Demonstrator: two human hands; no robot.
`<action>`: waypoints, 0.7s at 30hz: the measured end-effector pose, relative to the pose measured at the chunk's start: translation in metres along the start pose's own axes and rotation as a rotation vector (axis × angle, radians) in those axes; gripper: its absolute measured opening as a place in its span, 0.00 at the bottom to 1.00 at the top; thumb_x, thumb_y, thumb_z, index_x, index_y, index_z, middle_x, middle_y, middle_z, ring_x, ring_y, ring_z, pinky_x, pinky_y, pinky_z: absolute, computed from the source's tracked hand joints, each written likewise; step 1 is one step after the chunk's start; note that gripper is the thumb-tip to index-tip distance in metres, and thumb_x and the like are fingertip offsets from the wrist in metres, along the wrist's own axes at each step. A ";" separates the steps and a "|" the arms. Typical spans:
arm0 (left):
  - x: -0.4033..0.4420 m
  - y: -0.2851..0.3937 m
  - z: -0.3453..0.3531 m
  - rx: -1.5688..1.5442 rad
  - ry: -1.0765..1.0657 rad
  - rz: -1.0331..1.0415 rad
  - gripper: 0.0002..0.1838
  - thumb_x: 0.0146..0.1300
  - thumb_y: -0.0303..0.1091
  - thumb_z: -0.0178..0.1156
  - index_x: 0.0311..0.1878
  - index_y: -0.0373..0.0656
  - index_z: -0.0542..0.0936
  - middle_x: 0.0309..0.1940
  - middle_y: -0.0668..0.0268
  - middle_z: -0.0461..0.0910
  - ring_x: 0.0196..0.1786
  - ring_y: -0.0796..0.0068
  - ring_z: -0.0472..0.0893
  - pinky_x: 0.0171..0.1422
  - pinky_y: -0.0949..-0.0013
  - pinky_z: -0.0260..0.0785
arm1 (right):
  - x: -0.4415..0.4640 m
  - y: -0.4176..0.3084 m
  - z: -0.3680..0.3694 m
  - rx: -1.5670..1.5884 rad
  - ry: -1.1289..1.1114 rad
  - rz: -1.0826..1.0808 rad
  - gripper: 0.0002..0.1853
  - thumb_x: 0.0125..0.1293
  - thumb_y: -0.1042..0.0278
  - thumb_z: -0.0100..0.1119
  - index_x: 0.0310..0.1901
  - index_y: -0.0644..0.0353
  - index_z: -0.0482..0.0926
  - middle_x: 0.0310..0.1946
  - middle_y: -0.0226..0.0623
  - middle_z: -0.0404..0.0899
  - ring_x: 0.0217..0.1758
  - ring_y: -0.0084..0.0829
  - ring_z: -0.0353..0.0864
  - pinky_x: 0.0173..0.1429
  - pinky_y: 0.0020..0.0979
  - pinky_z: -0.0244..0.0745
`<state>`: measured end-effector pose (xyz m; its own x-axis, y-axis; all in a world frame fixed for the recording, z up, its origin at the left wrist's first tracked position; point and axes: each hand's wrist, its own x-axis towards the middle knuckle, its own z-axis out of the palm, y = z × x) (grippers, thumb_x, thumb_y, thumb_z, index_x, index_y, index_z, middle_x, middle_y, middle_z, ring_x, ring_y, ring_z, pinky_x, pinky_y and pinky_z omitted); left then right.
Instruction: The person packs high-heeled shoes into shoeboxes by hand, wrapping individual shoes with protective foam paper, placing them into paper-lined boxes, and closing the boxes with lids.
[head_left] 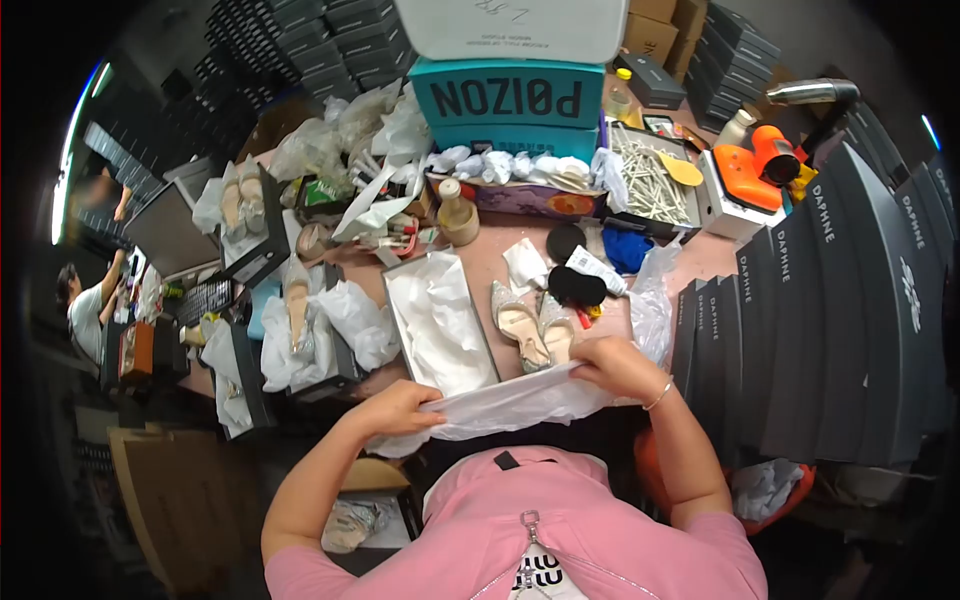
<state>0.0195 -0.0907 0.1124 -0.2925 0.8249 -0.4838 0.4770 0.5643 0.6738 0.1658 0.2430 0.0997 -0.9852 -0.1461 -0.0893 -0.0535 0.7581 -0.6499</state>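
Note:
A sheet of white tissue paper (510,402) is stretched between my two hands at the table's front edge. My left hand (405,408) pinches its left end, in front of an open shoe box (440,315) lined with white paper. At its right end, my right hand (620,368) is closed on the paper. Just beyond the sheet lies a pair of glittery flat shoes (530,330), partly covered by its upper edge near my right hand. Black round pads (577,287) and a white crumpled paper (525,265) are behind the shoes.
Dark shoe boxes (820,320) stand in a row at the right. A teal box (510,95), a bottle (458,215) and a tray of white sticks (650,180) are at the back. Open boxes with shoes (298,310) stand left. Another person (90,310) is far left.

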 end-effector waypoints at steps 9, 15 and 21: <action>-0.032 -0.053 -0.001 -0.444 0.207 -0.188 0.10 0.63 0.35 0.62 0.34 0.35 0.79 0.25 0.77 0.73 0.30 0.88 0.67 0.34 0.78 0.62 | -0.057 0.053 -0.013 -0.207 0.175 0.274 0.09 0.53 0.70 0.64 0.33 0.64 0.79 0.31 0.48 0.79 0.37 0.48 0.79 0.43 0.41 0.73; -0.005 -0.016 -0.003 -0.269 0.208 -0.082 0.15 0.55 0.36 0.68 0.37 0.34 0.78 0.25 0.67 0.76 0.32 0.81 0.72 0.39 0.74 0.67 | 0.018 -0.053 0.000 0.022 0.354 -0.256 0.24 0.54 0.65 0.68 0.52 0.64 0.75 0.43 0.47 0.78 0.47 0.46 0.78 0.53 0.37 0.72; -0.012 0.012 -0.032 0.395 0.191 0.028 0.14 0.47 0.33 0.69 0.36 0.38 0.79 0.33 0.55 0.79 0.39 0.53 0.80 0.42 0.58 0.71 | 0.050 -0.045 0.042 0.217 -0.323 -0.123 0.12 0.58 0.64 0.62 0.40 0.63 0.79 0.31 0.49 0.79 0.37 0.48 0.79 0.44 0.41 0.72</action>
<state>0.0020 -0.0922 0.1444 -0.4056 0.8519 -0.3313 0.7564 0.5163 0.4016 0.1254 0.1753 0.0925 -0.8702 -0.4454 -0.2106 -0.0985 0.5760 -0.8115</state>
